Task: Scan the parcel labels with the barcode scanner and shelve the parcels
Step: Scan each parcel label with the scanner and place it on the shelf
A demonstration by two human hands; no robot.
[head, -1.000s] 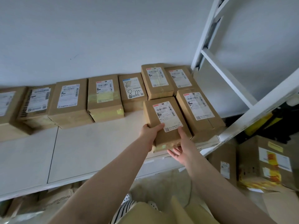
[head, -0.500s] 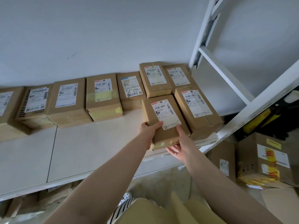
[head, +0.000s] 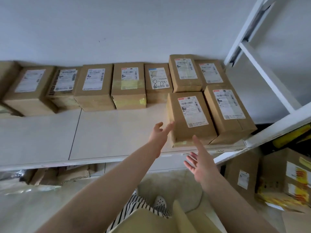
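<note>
A brown cardboard parcel (head: pixel 190 118) with a white label lies flat on the white shelf (head: pixel 107 135), near its front edge, close beside another labelled parcel (head: pixel 228 113) to its right. My left hand (head: pixel 159 133) is open, its fingertips at the parcel's left side. Just in front of the parcel, my right hand (head: pixel 198 160) is open with the palm up, apart from the box. No barcode scanner is in view.
A row of several labelled parcels (head: pixel 127 86) lines the back wall of the shelf. A white shelf post (head: pixel 262 69) rises at the right. More boxes (head: pixel 289 180) stand on the floor at the lower right, and flattened cardboard lies under the shelf.
Both hands held the parcel at the shelf's front edge; now it rests on the shelf and both hands have let go and drawn back, fingers spread.
</note>
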